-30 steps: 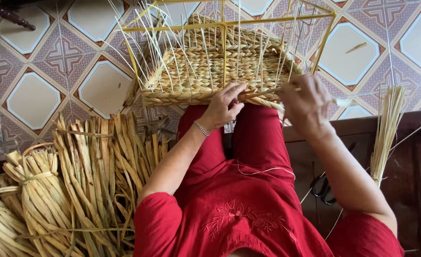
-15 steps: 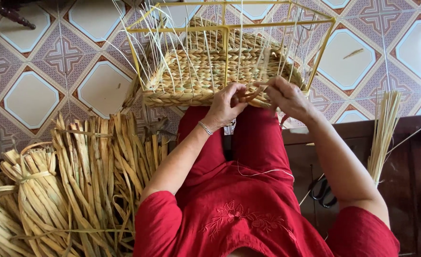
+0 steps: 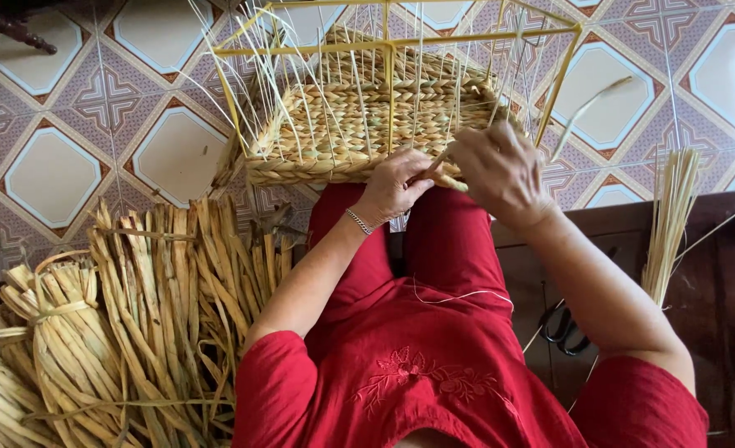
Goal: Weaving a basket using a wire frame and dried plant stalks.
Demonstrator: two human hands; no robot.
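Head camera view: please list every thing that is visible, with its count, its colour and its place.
woven basket: one, straw-coloured, half finished, on the person's knees
wire frame: one, yellow, standing around the basket
thin upright stakes: many, pale, rising from the basket
strand: one, tan, between both hands
dried leaf bundles: several, tan, on the left
thin stalk bundle: one, pale yellow, on the right
scissors: one pair, black, on the dark bench
bench: one, dark brown, right
tiled floor: patterned, cream and red
left hand: on the basket edge, holding the strand
right hand: gripping the strand
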